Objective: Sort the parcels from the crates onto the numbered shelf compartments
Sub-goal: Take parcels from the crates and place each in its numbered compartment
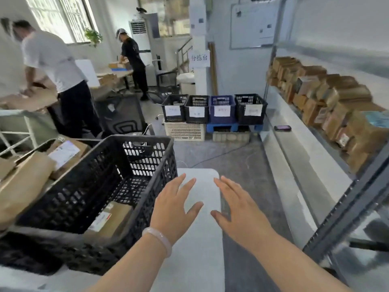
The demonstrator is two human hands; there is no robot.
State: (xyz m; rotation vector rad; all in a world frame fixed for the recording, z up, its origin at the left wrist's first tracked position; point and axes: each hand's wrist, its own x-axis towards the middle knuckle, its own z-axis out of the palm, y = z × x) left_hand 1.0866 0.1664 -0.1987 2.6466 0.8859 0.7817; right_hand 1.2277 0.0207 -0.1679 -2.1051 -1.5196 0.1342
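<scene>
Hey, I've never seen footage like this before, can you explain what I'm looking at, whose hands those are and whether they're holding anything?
This is one picture from a camera worn on a person's head, looking forward and down. The two bare hands are that person's own: the left hand, with a pale bracelet on its wrist, and the right hand. Both are open with fingers spread, holding nothing, above a white table. To the left stands a black crate with a brown parcel lying inside. On the right, a shelf holds rows of cardboard parcels.
</scene>
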